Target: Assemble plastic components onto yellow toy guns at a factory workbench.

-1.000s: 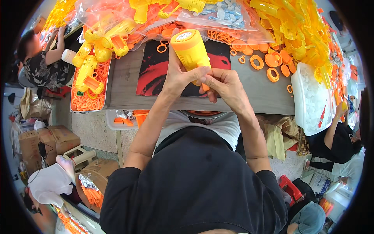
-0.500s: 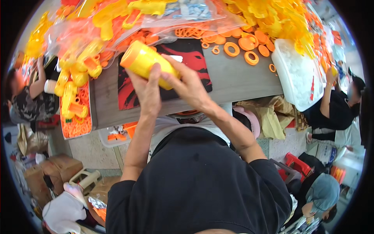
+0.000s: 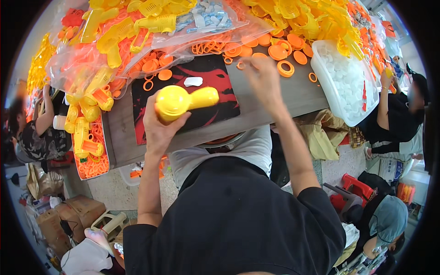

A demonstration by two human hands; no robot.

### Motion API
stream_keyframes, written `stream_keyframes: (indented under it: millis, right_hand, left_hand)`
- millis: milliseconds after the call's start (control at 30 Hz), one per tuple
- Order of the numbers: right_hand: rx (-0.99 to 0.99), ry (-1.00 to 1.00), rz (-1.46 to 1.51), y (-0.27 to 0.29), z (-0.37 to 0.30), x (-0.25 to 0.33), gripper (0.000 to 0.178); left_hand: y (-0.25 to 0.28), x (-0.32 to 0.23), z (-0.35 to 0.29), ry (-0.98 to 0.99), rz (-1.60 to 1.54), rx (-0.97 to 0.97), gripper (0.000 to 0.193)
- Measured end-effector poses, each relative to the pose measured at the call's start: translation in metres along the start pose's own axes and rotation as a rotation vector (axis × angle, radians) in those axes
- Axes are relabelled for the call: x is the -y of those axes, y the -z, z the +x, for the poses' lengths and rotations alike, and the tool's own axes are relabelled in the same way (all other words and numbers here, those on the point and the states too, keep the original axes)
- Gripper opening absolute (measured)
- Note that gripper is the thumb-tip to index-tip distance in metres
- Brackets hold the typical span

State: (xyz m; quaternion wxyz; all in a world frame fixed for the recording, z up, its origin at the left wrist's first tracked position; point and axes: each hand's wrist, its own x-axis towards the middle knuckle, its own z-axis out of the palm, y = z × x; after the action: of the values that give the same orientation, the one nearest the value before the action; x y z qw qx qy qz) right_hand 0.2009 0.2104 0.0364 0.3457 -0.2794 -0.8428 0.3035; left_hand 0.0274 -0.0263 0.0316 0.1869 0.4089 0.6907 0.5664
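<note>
My left hand point(image 3: 157, 128) is closed around a hair-dryer-shaped yellow plastic toy point(image 3: 175, 101), holding it above the mat with the handle pointing right. Orange shows at the toy's left edge, by my fingers. Under it lies a black mat with a red pattern point(image 3: 220, 110), and a small white plastic piece point(image 3: 193, 81) rests on that. My right hand point(image 3: 265, 85) reaches over the table toward loose orange rings and discs point(image 3: 277, 52); motion smears its fingers, so whether they hold anything is unclear. An orange ring point(image 3: 285, 68) lies just right of it.
Yellow toy shells point(image 3: 311, 20) and clear bags of parts point(image 3: 91, 57) are heaped along the far side. A white tub point(image 3: 318, 68) of translucent pieces stands right; a box of orange parts point(image 3: 93, 168) with yellow toys on top stands left. Co-workers sit on both sides.
My right hand has let go of the yellow toy and moved right and away, toward the orange parts. My left hand has turned the toy, and its handle now shows.
</note>
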Motion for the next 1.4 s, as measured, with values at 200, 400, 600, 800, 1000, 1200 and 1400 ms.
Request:
stream_keyframes:
  millis: [200, 400, 600, 800, 1000, 1200, 1400]
  right_hand:
    - [-0.107, 0.224, -0.609, -0.006, 0.064, -0.11, 0.019]
    - [-0.003, 0.131, -0.243, 0.009, 0.062, -0.112, 0.015]
    - [0.278, -0.461, 1.053, 0.02, 0.022, 0.014, 0.025]
    - [0.373, 0.043, 0.321, -0.03, 0.005, 0.025, 0.028]
    - [0.115, 0.121, 0.026, -0.039, -0.014, 0.044, 0.024]
    - [0.129, -0.065, 0.231, -0.04, -0.026, 0.055, 0.023]
    - [0.092, -0.095, 0.388, -0.042, -0.028, 0.056, 0.036]
  left_hand:
    - [-0.023, 0.014, 0.009, -0.006, -0.002, 0.001, 0.067]
    - [-0.014, 0.013, 0.006, -0.02, 0.028, 0.006, 0.076]
    - [-0.037, 0.005, 0.02, -0.247, 0.19, 0.038, 0.069]
    - [-0.055, 0.007, 0.021, -0.368, 0.234, 0.058, 0.074]
    - [-0.057, 0.01, 0.02, -0.493, 0.22, 0.074, 0.096]
    - [-0.052, 0.006, 0.028, -0.494, 0.22, 0.174, 0.095]
    - [-0.043, 0.005, 0.027, -0.439, 0.176, 0.218, 0.082]
